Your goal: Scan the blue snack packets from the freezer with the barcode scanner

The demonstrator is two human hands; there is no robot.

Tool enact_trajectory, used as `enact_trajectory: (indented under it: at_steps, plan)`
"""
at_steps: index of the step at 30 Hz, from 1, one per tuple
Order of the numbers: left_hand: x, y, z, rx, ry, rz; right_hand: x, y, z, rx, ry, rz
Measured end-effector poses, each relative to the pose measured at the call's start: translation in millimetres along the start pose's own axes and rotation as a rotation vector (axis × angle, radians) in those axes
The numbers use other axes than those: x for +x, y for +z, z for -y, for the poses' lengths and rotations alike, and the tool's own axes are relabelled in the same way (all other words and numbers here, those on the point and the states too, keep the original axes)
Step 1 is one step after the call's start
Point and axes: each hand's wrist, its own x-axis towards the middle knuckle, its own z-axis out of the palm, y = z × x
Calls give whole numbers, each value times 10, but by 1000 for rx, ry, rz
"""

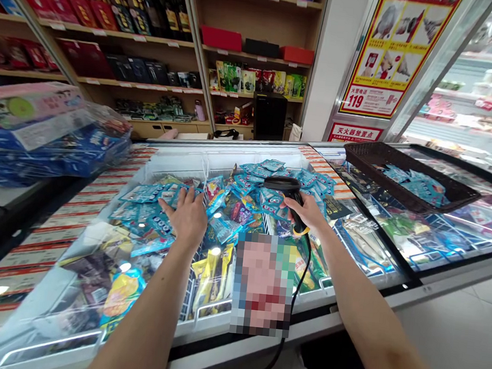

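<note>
A black barcode scanner [282,184] with a yellow trigger area is gripped in my right hand [306,212], its head over small blue packets [255,177]. From its handle a black cable [302,274] runs down past the freezer's front edge. My left hand [189,217] lies with fingers spread over another group of blue packets [149,198]. Beneath both hands is the glass top of a chest freezer [141,168]. Through the glass, yellow-wrapped ice creams [213,274] and other frozen packs show in wire baskets. A pixelated patch hides part of the glass near the front.
A dark brown tray [453,205] holding more blue packets rests on the freezer's right part. Plastic-wrapped boxes [50,142] are stacked at the left. Shelves of bottles and boxes [151,39] stand behind, and a lit display fridge [486,86] is at the right.
</note>
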Motion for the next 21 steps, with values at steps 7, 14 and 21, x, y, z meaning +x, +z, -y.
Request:
enact_trajectory:
  at_steps: [7,14,21]
  plan:
    - [4,22,1,-41,49,-42,43,-9,-32,46,1,-80]
    - [8,18,-73,-153,235,-129,93,-44,-110,46,9,-63]
    - [49,24,-137,-273,371,-135,120,-59,-127,66,18,-62]
